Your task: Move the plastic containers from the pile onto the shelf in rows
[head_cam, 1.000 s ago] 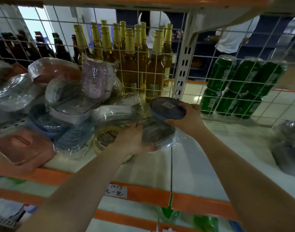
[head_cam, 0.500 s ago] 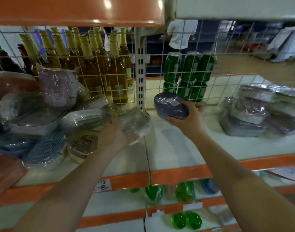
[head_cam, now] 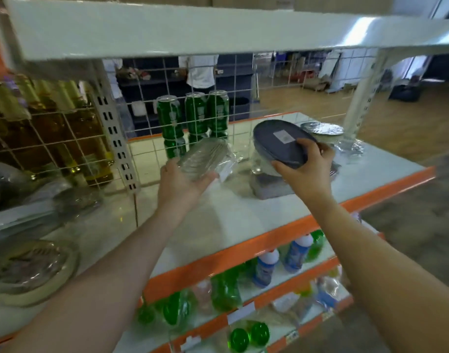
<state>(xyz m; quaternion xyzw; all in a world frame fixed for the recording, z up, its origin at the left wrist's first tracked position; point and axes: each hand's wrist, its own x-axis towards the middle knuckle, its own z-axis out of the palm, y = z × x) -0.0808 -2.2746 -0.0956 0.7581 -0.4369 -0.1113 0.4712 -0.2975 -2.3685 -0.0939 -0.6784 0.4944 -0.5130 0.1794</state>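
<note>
My left hand [head_cam: 178, 182] grips a clear rectangular plastic container [head_cam: 205, 159] in wrap, held above the white shelf [head_cam: 233, 217]. My right hand [head_cam: 304, 171] holds a dark oval container [head_cam: 276, 142] with a white label on its lid, tilted, over containers set down at the shelf's right: a grey one [head_cam: 269, 187] under my hand and a round wrapped one [head_cam: 325, 132] behind. Part of the pile [head_cam: 32, 266] of wrapped containers lies blurred at the left edge.
A wire grid backs the shelf, with green cans [head_cam: 192, 118] and amber bottles [head_cam: 52, 128] behind it. A perforated upright post [head_cam: 114, 138] divides the bays. Another shelf board [head_cam: 167, 34] hangs close overhead. Lower shelves hold green and blue bottles [head_cam: 269, 268].
The view has swung right, away from the pile. Both hands have carried their containers to the right bay, the dark oval one now over the containers set there.
</note>
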